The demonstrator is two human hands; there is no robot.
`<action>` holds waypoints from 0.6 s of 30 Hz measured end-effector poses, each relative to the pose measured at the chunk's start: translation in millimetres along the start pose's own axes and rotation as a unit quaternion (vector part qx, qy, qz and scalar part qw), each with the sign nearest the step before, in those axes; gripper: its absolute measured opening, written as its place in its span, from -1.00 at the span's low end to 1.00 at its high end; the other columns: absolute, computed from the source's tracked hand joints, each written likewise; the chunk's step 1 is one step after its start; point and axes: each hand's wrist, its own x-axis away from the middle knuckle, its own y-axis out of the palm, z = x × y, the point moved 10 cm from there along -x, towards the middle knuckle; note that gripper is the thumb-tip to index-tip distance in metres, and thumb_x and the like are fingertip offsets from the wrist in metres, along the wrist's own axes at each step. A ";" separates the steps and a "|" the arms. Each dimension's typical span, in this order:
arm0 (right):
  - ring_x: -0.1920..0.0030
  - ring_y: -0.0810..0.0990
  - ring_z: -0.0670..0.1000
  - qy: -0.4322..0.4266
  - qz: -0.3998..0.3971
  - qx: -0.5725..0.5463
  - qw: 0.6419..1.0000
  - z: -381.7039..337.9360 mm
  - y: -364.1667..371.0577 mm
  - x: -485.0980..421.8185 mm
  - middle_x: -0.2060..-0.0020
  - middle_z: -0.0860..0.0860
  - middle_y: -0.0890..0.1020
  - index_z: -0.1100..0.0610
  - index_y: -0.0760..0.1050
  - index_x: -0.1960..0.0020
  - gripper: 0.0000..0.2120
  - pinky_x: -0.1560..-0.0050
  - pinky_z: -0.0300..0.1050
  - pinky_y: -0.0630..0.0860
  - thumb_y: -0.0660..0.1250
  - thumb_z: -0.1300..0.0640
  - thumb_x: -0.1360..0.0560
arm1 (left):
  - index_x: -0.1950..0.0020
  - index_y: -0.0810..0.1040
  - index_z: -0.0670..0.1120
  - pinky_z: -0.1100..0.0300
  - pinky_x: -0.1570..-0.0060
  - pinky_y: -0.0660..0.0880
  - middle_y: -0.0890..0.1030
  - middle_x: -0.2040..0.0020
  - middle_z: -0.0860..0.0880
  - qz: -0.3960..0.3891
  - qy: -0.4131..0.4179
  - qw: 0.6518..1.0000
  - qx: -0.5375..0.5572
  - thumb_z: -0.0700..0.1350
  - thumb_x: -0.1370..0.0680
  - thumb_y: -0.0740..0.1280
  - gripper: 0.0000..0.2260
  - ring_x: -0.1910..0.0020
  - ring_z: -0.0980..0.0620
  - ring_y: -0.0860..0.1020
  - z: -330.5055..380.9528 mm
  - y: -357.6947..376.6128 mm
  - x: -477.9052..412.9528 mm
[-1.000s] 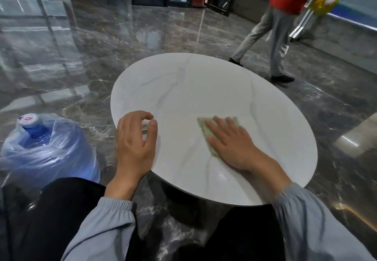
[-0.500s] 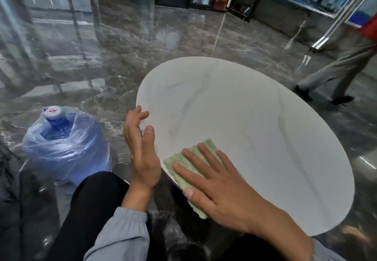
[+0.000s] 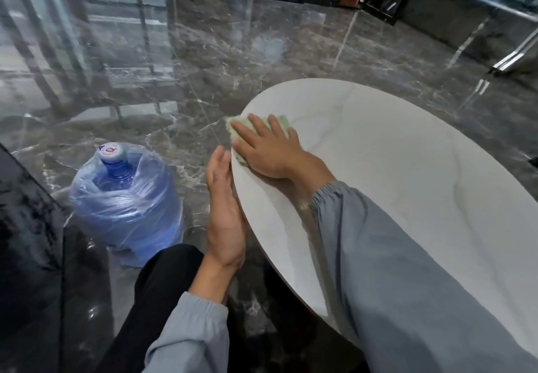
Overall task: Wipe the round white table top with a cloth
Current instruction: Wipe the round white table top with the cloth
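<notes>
The round white table top (image 3: 393, 168) with faint grey veins fills the right half of the head view. A pale green cloth (image 3: 237, 126) lies on its left rim and hangs slightly over the edge. My right hand (image 3: 266, 149) presses flat on the cloth with fingers spread, and covers most of it. My left hand (image 3: 224, 206) is held flat and upright against the table's left edge, just below the cloth, fingers together, holding nothing.
A large blue water bottle (image 3: 125, 197) wrapped in clear plastic stands on the dark marble floor (image 3: 203, 66) left of the table. My black-trousered knee (image 3: 163, 279) is below my left hand. Glass panels and display stands line the back.
My right hand has slid the cloth from the table's near middle to its left rim. My left hand has straightened against the edge. The view has swung left, and the walking person is out of sight.
</notes>
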 end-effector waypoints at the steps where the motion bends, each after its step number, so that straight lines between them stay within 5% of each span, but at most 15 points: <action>1: -0.67 -0.23 0.13 0.000 0.000 0.003 1.000 -2.4 -0.6 -7.8 -0.69 -0.15 -0.12 -0.37 -0.07 -0.63 -0.49 -0.54 0.37 -0.25 -0.12 -0.28 -0.69 | -0.66 0.19 0.05 0.04 -0.57 0.31 0.40 -0.59 0.04 0.011 -0.001 1.000 -0.002 0.19 -0.69 0.07 -0.45 -0.55 0.14 0.38 0.6 -3.9 -2.0; 7: -0.66 -0.28 0.08 -0.052 -0.009 0.007 0.999 -23.2 15.2 49.1 -0.68 -0.17 -0.16 -0.37 -0.09 -0.64 -0.50 -0.57 0.31 -0.28 -0.12 -0.26 -0.71 | -0.65 0.25 0.11 0.05 -0.57 0.24 0.33 -0.63 -0.02 0.050 -0.005 0.999 0.004 0.25 -0.68 0.05 -0.46 -0.58 0.13 0.32 2.8 -22.1 -12.4; 10: -0.66 -0.31 0.04 -0.104 0.004 0.023 0.994 -33.9 27.9 131.3 -0.67 -0.20 -0.17 -0.38 -0.10 -0.63 -0.50 -0.59 0.25 -0.27 -0.11 -0.27 -0.71 | -0.59 0.31 0.16 -0.01 -0.59 0.26 0.37 -0.61 0.00 0.050 0.003 0.998 -0.024 0.09 -0.78 0.00 -0.63 -0.55 0.16 0.37 4.7 -20.3 -8.4; 14: -0.61 -0.45 -0.05 -0.118 -0.015 0.039 0.992 -16.7 46.4 234.0 -0.63 -0.27 -0.30 -0.42 -0.23 -0.61 -0.46 -0.58 0.16 -0.34 -0.05 -0.23 -0.72 | -0.58 0.24 0.08 0.20 -0.34 0.50 0.49 -0.51 0.03 0.012 0.000 0.999 -0.043 0.00 -0.79 0.02 -0.66 -0.47 0.12 0.48 2.8 -2.9 2.6; 18: -0.68 -0.13 0.06 -0.087 0.000 0.054 0.995 12.5 54.1 304.8 -0.69 -0.17 -0.03 -0.32 -0.03 -0.66 -0.45 -0.53 0.16 -0.04 0.05 -0.20 -0.71 | -0.56 0.23 0.13 0.09 -0.44 0.45 0.38 -0.59 0.01 -0.018 0.027 0.996 -0.083 0.12 -0.73 0.11 -0.61 -0.54 0.07 0.40 3.0 3.2 14.2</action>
